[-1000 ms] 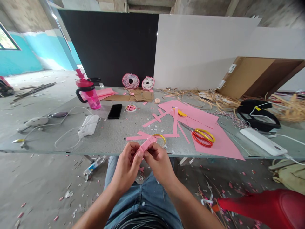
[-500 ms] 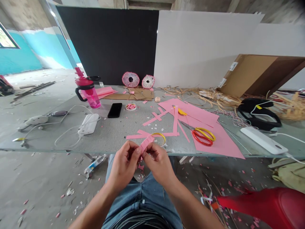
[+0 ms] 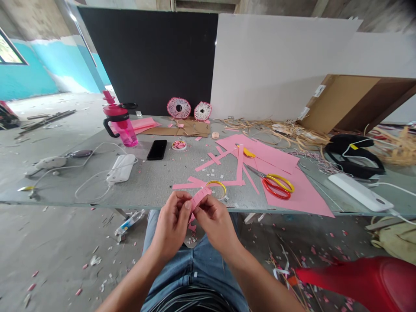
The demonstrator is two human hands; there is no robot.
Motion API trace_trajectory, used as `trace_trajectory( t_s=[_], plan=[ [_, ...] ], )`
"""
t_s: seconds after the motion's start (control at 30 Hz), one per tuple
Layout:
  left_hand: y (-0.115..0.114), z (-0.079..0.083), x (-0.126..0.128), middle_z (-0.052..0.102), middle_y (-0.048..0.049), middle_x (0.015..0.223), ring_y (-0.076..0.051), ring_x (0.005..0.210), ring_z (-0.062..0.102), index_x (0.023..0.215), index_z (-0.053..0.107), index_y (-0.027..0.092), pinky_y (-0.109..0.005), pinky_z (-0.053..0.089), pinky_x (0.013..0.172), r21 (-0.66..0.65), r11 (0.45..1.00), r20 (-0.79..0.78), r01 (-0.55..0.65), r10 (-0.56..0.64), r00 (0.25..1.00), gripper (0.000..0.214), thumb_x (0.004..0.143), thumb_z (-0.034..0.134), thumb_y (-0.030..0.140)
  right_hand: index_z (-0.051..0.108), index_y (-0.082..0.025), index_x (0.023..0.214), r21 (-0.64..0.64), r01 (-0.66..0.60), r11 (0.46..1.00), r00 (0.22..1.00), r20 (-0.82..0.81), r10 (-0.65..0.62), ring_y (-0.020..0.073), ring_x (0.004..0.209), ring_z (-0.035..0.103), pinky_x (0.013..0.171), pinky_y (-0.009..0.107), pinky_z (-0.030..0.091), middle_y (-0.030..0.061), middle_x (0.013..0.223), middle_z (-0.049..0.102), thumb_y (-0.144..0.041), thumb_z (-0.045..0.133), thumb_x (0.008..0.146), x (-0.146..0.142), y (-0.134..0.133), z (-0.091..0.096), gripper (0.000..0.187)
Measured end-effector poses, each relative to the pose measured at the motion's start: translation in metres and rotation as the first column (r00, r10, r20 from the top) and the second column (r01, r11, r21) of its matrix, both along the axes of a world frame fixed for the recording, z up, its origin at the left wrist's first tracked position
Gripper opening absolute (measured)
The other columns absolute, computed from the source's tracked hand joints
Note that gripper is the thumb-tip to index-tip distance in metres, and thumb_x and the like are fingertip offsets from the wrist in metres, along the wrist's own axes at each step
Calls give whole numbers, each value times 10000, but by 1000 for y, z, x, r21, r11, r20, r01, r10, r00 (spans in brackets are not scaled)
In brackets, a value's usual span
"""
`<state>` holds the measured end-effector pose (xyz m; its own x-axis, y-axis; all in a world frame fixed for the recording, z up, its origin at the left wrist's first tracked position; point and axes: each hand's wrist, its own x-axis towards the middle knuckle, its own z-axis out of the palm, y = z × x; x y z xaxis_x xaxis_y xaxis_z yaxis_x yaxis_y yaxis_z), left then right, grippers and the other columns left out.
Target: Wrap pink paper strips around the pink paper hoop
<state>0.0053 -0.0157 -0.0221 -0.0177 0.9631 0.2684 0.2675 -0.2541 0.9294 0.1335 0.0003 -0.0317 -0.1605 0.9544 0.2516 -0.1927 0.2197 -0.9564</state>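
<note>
L hand (image 3: 171, 226) and R hand (image 3: 216, 229) both half-closed, pinching a narrow pink paper strip (image 3: 199, 200) between them, right over the table edge tbh.

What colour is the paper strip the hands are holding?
The paper strip is pink, best seen in the head view.

Just beyond the right hand (image 3: 216, 227), scissors with red and yellow handles (image 3: 276, 184) lie on a pink paper sheet (image 3: 302, 190) on the worktop (image 3: 97, 193). Farther ahead and to the left are a pink water bottle (image 3: 121, 123) and a black smartphone (image 3: 157, 149). A white power bank (image 3: 121, 168) sits left of the hand, and a red plastic seat (image 3: 364, 281) shows low to its right.
</note>
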Motion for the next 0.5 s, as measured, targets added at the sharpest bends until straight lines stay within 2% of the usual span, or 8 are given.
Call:
trace_trajectory(
  t_s=[0.13, 0.33, 0.5],
  plan=[
    [-3, 3, 0, 636, -24, 848, -129, 703, 613, 989, 573, 195, -218, 528, 606, -4, 999, 60, 52, -52, 997, 197, 893, 607, 363, 641, -203, 818, -1, 2, 1000, 1000, -14, -2, 152, 701, 602, 656, 273, 498, 13, 767, 662, -287, 598, 835, 1, 0, 1, 96],
    [-3, 0, 0, 675, -16, 843, -143, 723, 656, 999, 595, 211, -238, 561, 625, -9, 1000, 78, -25, 25, 997, 231, 880, 608, 408, 635, -204, 835, -54, -2, 999, 997, -80, -2, 153, 690, 591, 677, 292, 513, 11, 773, 648, -318, 624, 838, -6, 1, -11, 115],
    [-1, -3, 0, 678, -26, 848, -155, 750, 664, 1005, 615, 207, -270, 571, 683, 28, 998, 18, -65, 64, 998, 227, 891, 597, 402, 648, -201, 829, -46, 59, 997, 995, -74, -62, 160, 734, 623, 709, 289, 506, 15, 782, 674, -297, 626, 835, -12, 0, -17, 98]
  ],
)
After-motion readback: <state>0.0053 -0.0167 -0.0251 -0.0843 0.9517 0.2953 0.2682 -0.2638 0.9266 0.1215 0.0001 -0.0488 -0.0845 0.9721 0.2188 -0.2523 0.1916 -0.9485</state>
